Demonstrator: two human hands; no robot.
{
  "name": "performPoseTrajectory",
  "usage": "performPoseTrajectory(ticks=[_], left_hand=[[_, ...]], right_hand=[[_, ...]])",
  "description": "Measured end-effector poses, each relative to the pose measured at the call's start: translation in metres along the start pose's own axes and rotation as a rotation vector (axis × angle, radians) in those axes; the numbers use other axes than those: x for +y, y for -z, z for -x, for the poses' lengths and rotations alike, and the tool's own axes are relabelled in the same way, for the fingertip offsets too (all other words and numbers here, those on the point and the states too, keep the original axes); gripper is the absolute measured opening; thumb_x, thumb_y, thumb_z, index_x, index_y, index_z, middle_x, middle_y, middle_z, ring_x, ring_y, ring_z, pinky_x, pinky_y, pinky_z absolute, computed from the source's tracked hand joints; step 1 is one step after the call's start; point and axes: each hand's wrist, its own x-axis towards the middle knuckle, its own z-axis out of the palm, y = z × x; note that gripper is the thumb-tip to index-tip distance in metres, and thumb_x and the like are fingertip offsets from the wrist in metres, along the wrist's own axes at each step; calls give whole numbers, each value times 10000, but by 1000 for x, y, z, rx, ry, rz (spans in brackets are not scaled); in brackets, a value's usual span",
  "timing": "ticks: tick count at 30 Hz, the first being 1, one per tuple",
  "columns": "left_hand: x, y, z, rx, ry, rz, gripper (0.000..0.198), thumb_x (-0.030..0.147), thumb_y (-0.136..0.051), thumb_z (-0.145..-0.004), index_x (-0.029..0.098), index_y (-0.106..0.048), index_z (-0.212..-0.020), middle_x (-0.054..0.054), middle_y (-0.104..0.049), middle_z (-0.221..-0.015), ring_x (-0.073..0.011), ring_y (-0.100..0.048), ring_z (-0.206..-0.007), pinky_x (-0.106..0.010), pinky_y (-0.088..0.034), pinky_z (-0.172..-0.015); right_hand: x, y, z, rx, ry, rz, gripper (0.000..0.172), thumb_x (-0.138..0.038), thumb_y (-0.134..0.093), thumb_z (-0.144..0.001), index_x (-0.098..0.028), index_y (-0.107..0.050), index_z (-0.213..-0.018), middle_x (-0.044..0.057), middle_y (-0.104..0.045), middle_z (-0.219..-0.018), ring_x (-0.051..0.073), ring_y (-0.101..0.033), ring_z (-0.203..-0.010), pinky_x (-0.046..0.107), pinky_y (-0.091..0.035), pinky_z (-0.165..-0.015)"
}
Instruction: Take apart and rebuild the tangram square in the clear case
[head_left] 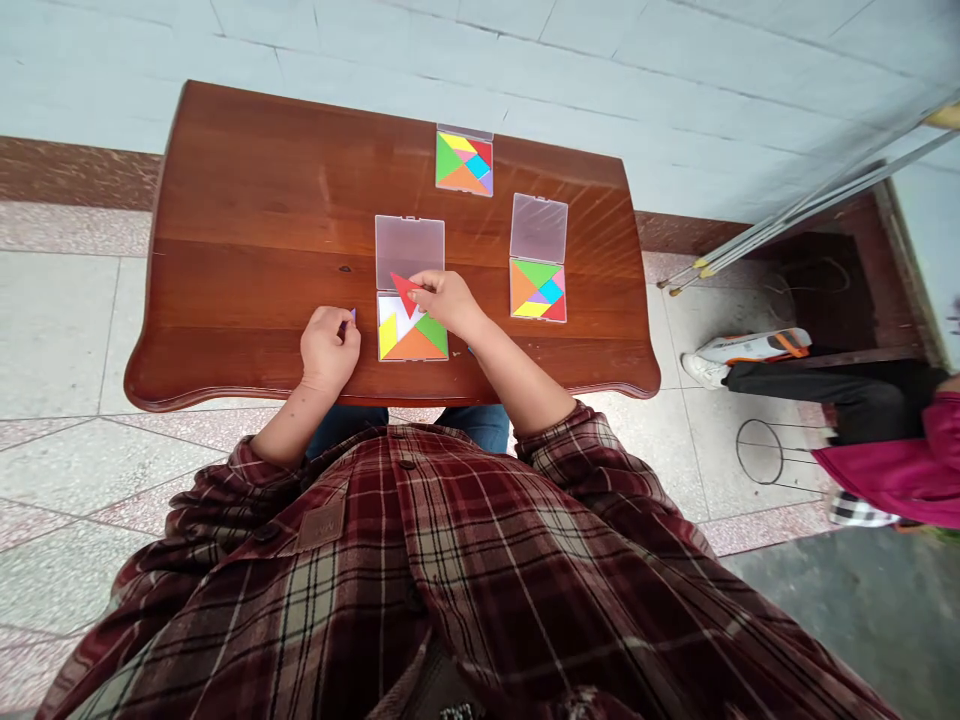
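The left hand (328, 347)'s fingers are holding a purple piece (353, 314); the right hand (452, 303)'s are pinching a red triangle (402, 289) over an open box (391, 304).
The right hand is partly hiding this box; a filled box (453, 176) is lying behind, another (539, 230) rightward. The brown counter (247, 250) is standing beside a pale wall (315, 45); poles (705, 268) and a person's leg (825, 388) are showing at right.

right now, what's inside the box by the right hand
A yellow piece, an orange piece and a green piece on a white base. What lies beneath the right hand and its red piece is covered.
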Motion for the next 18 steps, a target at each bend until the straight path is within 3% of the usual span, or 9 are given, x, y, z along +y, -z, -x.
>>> performPoseTrajectory(ticks=[12,18], left_hand=[[1,-1,1,-14,20,30,92,147,-525,-810,211,-560,-754,-40,-646,-835,-197,-614,-839,-325,-477,-792],[1,-1,1,-10,22,33,96,156,-526,-815,213,-567,-749,-36,-646,-828,-189,-609,-832,-320,-478,-793]], right_hand=[[-4,-11,-4,51,-61,-57,178,-96,-634,-851,-210,-527,-765,-62,-564,-615,85,-609,-574,213,-497,-564],[0,-17,-6,114,-120,-152,256,-210,-700,-863,-222,-465,-763,-58,-575,-627,80,-617,-548,185,-483,-488]])
